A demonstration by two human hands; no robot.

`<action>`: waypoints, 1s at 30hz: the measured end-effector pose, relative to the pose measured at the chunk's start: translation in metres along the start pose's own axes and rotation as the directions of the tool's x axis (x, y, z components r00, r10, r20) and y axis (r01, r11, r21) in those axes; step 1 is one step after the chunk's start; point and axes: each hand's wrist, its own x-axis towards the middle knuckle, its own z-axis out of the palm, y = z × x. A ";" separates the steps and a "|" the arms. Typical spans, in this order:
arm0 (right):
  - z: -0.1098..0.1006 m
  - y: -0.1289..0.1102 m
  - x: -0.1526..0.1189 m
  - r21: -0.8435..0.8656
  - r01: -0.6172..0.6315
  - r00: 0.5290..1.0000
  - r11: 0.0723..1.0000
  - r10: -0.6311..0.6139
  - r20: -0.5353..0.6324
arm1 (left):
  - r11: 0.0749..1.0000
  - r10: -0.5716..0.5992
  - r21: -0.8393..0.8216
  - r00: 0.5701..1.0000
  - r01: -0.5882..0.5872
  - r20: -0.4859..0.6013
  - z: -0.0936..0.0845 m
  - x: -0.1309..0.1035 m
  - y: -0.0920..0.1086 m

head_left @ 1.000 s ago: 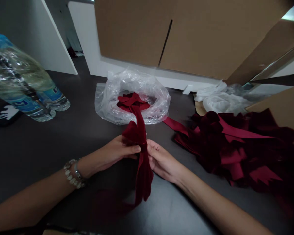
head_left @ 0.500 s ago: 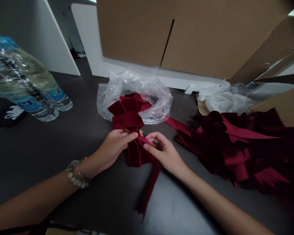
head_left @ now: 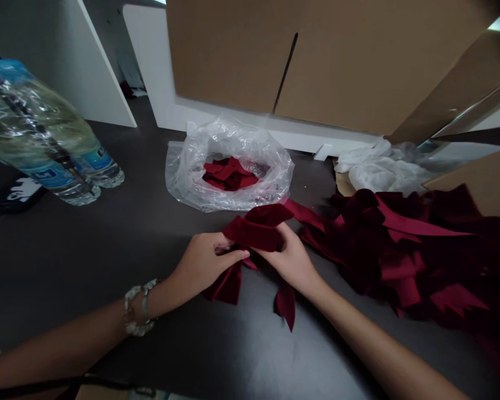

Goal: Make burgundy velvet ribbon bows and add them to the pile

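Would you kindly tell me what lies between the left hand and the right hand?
In the head view, a looped dark red ribbon lies between the left hand and the right hand, held by both.

R fingers [head_left: 286, 233] partly hidden behind dk red ribbon [head_left: 254, 233]

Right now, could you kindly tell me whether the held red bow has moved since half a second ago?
Yes, the red bow has shifted right and lower in view, judged against the plastic bag: it no longer overlaps the bag's opening.
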 end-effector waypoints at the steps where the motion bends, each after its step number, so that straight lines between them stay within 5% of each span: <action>1: 0.000 0.001 0.001 0.041 -0.006 0.999 0.999 0.008 -0.040 | 1.000 0.018 0.014 1.000 -0.018 0.008 0.000 -0.001 0.000; 5: -0.017 0.014 0.013 0.177 -0.045 0.949 0.983 0.098 -0.299 | 0.999 0.045 0.027 0.999 -0.046 0.019 -0.002 -0.004 0.002; 8: -0.040 0.017 0.022 0.047 -0.037 0.786 0.998 0.058 -0.616 | 0.996 0.062 0.055 0.998 -0.064 0.033 -0.003 -0.004 0.003; 10: -0.049 0.005 0.022 -0.234 0.008 0.699 0.972 -0.173 -0.694 | 0.997 0.058 0.044 0.998 -0.060 0.039 -0.003 -0.003 0.003; 12: -0.050 -0.017 0.017 -0.556 0.141 0.730 0.819 -0.465 -0.501 | 0.999 0.033 0.016 0.998 -0.034 0.055 -0.002 -0.003 0.002; 13: -0.047 -0.029 0.014 -0.660 0.263 0.779 0.704 -0.558 -0.285 | 1.000 0.026 0.001 0.997 -0.026 0.069 -0.002 -0.002 0.001; 14: -0.043 -0.041 0.013 -0.688 0.415 0.820 0.595 -0.572 0.000 | 1.000 0.026 -0.011 0.996 -0.025 0.084 -0.001 -0.002 0.001; 15: -0.037 -0.050 0.012 -0.649 0.558 0.807 0.517 -0.521 0.279 | 0.999 0.034 -0.021 0.995 -0.032 0.097 -0.001 -0.001 0.000; 17: -0.026 -0.062 0.014 -0.533 0.694 0.712 0.485 -0.348 0.610 | 0.998 0.059 -0.036 0.990 -0.055 0.125 -0.001 -0.001 0.000; 18: -0.021 -0.065 0.016 -0.515 0.697 0.690 0.499 -0.273 0.670 | 0.997 0.067 -0.044 0.987 -0.062 0.143 -0.001 -0.002 0.000; 24: -0.018 -0.063 0.024 -0.664 0.479 0.774 0.574 0.080 0.627 | 0.990 0.083 -0.131 0.956 -0.048 0.280 -0.003 -0.005 0.002; 27: -0.027 -0.064 0.021 -0.642 0.360 0.729 0.677 0.226 0.646 | 0.982 0.089 -0.184 0.948 -0.032 0.306 -0.004 -0.005 0.000; 30: -0.033 -0.063 0.019 -0.525 0.287 0.699 0.801 0.200 0.687 | 0.978 0.091 -0.206 0.936 -0.020 0.341 -0.009 -0.001 -0.001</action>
